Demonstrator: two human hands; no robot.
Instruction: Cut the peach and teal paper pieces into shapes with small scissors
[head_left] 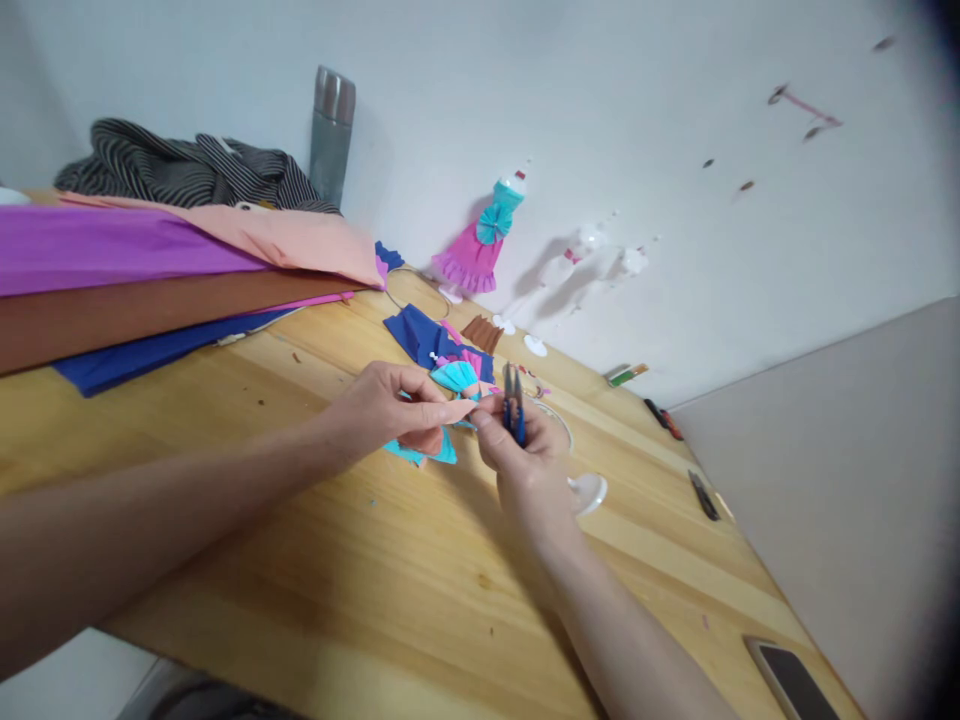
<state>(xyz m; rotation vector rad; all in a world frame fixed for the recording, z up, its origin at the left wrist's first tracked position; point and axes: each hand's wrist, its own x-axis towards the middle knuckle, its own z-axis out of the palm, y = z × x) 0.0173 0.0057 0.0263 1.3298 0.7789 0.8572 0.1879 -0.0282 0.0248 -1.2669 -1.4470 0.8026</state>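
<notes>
My left hand (386, 405) is closed on a small strip of peach crepe paper (460, 409), pinched between thumb and fingers. At the strip's other end, my right hand (529, 465) has its thumb and fingertip pressed together. That same hand also carries a pair of thread snips (515, 400) with blue handles, blades pointing up and away from the paper. Turquoise paper pieces (456, 376) lie just behind and below the strip, partly hidden by my hands. Dark blue paper (420, 335) lies beyond them, with pink scraps on it.
Against the wall stands a small mannequin in a turquoise and pink paper dress (480, 240), beside bare white mannequins (577, 248). Purple paper (127, 245) and other rolls lie left, near a striped cloth (187, 165) and a bottle (332, 135). A cutter (703, 495) and phone (791, 680) lie right.
</notes>
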